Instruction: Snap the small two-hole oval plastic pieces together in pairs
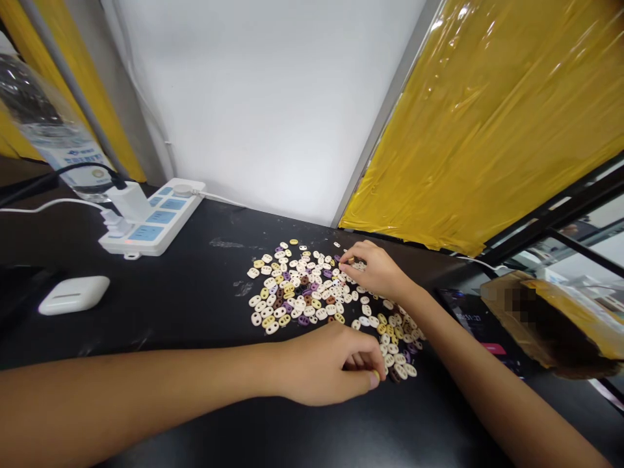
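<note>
A loose spread of small oval pieces (297, 286) with two holes each, like flat beads, lies on the black tabletop; they are cream, yellow, purple and brown. My left hand (331, 364) is at the near side of the spread, thumb and fingers pinched on a small yellow piece (376, 376), only partly visible. Beside its fingertips, a second cluster of pieces (397, 335) lies to the right, partly behind my right forearm. My right hand (375, 266) reaches over the far right of the spread. Its fingertips are pinched down among the pieces, and what they hold is unclear.
On the left are a white power strip (170, 211) with plugs and cables, a large clear bottle (68, 130) and a white earbud case (74, 295). A phone (480, 331) and an open cardboard box (517, 318) are at right. A white wall panel (273, 104) stands behind.
</note>
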Tool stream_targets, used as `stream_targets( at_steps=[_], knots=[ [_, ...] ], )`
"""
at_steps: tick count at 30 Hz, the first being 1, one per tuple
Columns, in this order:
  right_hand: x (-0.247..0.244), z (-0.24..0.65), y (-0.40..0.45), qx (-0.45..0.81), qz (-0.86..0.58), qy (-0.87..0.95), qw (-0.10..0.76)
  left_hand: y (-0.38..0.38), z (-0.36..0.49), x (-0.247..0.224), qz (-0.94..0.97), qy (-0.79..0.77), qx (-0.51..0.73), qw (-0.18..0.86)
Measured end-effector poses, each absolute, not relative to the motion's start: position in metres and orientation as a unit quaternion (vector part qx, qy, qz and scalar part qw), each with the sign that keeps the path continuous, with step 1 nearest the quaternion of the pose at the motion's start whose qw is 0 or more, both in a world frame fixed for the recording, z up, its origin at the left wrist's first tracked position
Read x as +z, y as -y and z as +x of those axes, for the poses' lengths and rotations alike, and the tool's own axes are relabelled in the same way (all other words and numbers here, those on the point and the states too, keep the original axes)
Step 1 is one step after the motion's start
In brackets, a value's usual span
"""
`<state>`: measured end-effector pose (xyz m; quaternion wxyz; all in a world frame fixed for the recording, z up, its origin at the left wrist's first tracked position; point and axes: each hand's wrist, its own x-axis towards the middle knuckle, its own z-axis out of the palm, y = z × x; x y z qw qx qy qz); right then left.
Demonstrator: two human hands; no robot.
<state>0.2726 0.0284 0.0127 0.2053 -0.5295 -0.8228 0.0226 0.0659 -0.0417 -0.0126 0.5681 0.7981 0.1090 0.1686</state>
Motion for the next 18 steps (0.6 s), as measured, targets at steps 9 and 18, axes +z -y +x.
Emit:
stream_targets(
  at_steps=[9,18],
  knots=[
    [0.0165,0.2744,-0.0251,0.043,-0.552,0.813,0.181,0.0418,0.0655,-0.0130,0.795,-0.119,0.162,0.572],
    [0.0161,0.2736,-0.0282,0.043,-0.572,0.801,0.174,0.0418,0.0652,-0.0118,0.794,-0.120,0.162,0.574]
  ],
)
